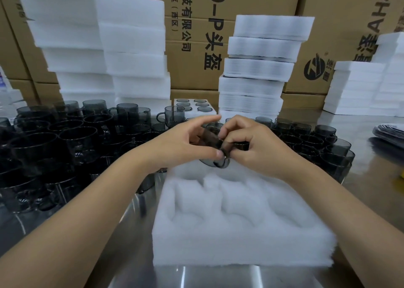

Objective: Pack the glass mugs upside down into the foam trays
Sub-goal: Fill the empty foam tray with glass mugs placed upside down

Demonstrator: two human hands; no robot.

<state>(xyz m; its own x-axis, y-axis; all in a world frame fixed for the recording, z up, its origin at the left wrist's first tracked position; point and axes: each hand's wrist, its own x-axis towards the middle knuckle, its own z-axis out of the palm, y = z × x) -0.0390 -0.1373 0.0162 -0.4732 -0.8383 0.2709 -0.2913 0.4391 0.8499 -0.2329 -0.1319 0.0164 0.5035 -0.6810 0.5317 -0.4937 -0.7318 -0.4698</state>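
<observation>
Closest, the foam tray point(240, 239) on the steel worktop point(207, 276) shows every visible pocket unfilled, so packing here looks barely begun. Loose mugs point(65, 147) wait on both sides, and a filled tray point(194, 106) stands behind. Reaching over its far edge, the left hand point(185, 143) and right hand point(255, 147) together pinch one tilted glass mug point(215, 154).

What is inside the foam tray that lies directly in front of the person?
The foam tray shows only empty white pockets. The left hand and right hand hold a dark glass mug at its far edge, so any pockets there are hidden.
</observation>
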